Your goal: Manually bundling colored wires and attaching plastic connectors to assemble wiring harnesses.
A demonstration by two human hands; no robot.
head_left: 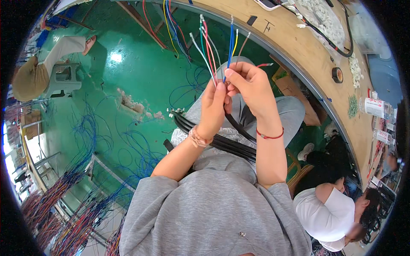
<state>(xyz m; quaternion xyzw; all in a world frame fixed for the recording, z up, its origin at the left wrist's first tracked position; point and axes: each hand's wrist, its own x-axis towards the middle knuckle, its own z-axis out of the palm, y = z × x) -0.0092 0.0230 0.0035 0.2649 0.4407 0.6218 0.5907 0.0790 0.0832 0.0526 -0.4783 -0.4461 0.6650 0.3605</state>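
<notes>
- A worktop (pixel 307 55) of pale wood curves from twelve to four o'clock; the floor (pixel 149 68) is glossy green, with a rough worn patch (pixel 130 103) between nine and ten o'clock.
- One stool (pixel 65 81), pale and plastic, stands at ten o'clock, with one person (pixel 66 48) in pale trousers by it.
- One co-worker (pixel 326 213) in a white top is at four o'clock.
- Wire heaps (pixel 74 205), mostly blue and red, too tangled to count, spread at eight o'clock.
- On the worktop: one tape roll (pixel 337 75) at two o'clock, two labelled bottles (pixel 374 107) near three, and one pile of white pieces (pixel 326 19) between one and two.
- Several black cables (pixel 230 146), overlapping too much to count, lie across the lap, near the centre.
- Two hands work just above them. The left hand (pixel 213 102) grips the wires (pixel 209 51) low down; the right hand (pixel 254 87) pinches blue ones between thumb and forefinger.
- The wires fan toward twelve o'clock: one yellow, one brown, others white, green, red and blue, partly overlapping. One red end points to two o'clock.
</notes>
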